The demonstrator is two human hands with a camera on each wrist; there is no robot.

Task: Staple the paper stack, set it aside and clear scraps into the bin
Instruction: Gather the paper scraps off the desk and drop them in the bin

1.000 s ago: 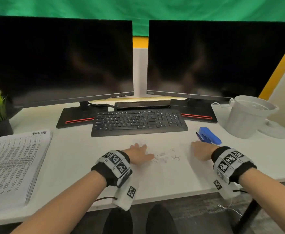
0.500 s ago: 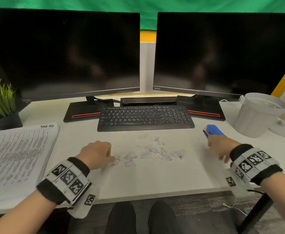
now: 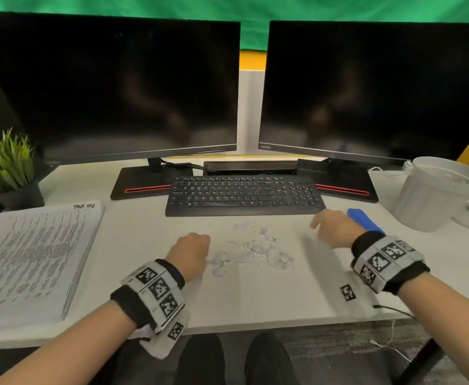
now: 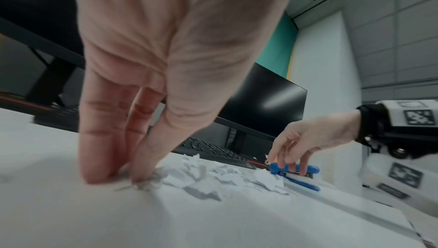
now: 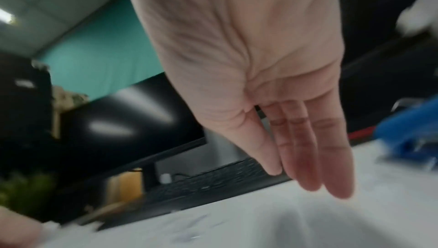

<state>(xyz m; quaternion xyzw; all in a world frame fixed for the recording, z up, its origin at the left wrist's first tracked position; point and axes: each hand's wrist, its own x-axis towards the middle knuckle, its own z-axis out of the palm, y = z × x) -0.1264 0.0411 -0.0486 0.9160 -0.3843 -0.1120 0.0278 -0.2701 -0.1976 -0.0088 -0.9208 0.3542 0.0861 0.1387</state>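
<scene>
Two dark monitors [image 3: 108, 87] fill the upper frame above a white desk [image 3: 255, 295], with the printed paper stack [image 3: 30, 262] at the left edge and a white bin [image 3: 433, 195] at far right. Torn paper scraps [image 3: 255, 251] lie at centre below the keyboard [image 3: 244, 194]. The left hand [image 3: 191, 254] presses straight fingertips [image 4: 99, 167] into the scraps; the right hand [image 3: 336, 229] hovers with relaxed fingers, holding nothing, beside the blue stapler [image 3: 365, 221].

Blue stapler [image 3: 365, 222]; white scraps [image 3: 251, 252]; white bin [image 3: 433, 201]; black keyboard [image 3: 244, 194]; green plant [image 3: 4, 161]; white desk [image 3: 255, 295].
</scene>
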